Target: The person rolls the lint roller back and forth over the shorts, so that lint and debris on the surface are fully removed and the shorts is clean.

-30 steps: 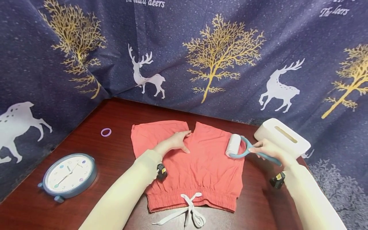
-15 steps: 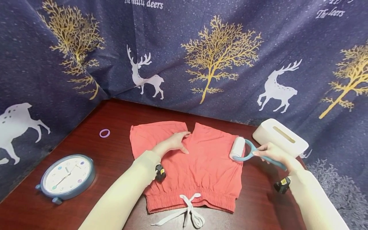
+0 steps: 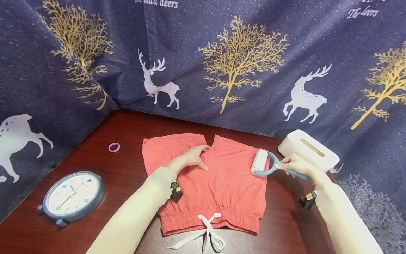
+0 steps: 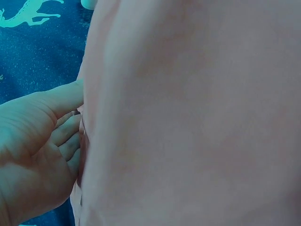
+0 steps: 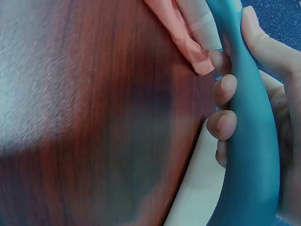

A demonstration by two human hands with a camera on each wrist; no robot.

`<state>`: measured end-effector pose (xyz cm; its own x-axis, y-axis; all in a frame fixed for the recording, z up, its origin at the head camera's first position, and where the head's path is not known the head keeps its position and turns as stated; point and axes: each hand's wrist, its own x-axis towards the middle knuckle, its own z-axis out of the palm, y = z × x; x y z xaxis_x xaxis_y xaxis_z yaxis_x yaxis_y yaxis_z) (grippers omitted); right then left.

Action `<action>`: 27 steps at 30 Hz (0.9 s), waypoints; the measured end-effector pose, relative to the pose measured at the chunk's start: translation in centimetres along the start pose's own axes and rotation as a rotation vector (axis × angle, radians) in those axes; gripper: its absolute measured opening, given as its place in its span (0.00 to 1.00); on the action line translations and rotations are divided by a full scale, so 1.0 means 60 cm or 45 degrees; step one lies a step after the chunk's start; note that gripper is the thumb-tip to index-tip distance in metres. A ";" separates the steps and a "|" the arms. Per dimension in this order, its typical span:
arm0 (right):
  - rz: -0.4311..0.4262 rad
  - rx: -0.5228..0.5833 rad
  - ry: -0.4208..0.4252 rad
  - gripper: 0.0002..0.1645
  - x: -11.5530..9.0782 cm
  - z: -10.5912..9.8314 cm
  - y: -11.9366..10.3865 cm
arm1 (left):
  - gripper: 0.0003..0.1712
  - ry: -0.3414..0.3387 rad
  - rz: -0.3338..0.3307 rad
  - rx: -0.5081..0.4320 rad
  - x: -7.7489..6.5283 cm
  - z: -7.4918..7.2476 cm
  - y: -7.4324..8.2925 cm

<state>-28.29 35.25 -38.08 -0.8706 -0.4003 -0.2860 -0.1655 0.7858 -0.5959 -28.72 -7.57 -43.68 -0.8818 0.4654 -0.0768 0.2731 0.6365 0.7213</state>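
Red shorts (image 3: 234, 176) lie flat on the table, waistband and white drawstring (image 3: 210, 233) toward the front. My left hand (image 3: 191, 157) rests on the shorts near the gap between the legs, fingers extended and thumb spread; in the left wrist view the left hand (image 4: 37, 146) lies along the cloth. My right hand (image 3: 296, 165) grips the blue handle of a lint roller (image 3: 259, 160), its white roll on the outer edge of the right-hand leg. The right wrist view shows the fingers (image 5: 225, 89) curled round the handle (image 5: 256, 141).
A white tissue box (image 3: 312, 150) stands just behind my right hand. On the left are a blue alarm clock (image 3: 74, 195) and a purple ring (image 3: 114, 147). A dark blue cloth with trees and deer (image 3: 177, 53) hangs behind the table (image 3: 127, 123).
The lint roller first moved right and toward me to the outer edge of the leg, then slightly back to the left. My left hand keeps its place on the shorts.
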 end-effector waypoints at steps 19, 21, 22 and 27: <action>-0.006 -0.017 0.010 0.22 0.030 0.009 -0.020 | 0.52 0.001 0.008 0.018 0.003 0.001 -0.002; 0.005 -0.015 0.004 0.21 0.034 0.010 -0.022 | 0.52 -0.002 0.001 0.018 0.003 0.001 -0.001; 0.004 -0.016 -0.001 0.21 0.036 0.010 -0.023 | 0.52 -0.001 -0.001 0.018 0.003 0.001 -0.001; -0.011 -0.041 -0.023 0.21 0.045 0.010 -0.031 | 0.52 0.004 -0.015 0.029 0.005 0.002 -0.001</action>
<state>-30.06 32.45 -38.18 -0.8606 -0.4152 -0.2950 -0.1878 0.7970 -0.5740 -28.94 -7.40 -43.86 -0.8861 0.4561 -0.0830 0.2714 0.6555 0.7047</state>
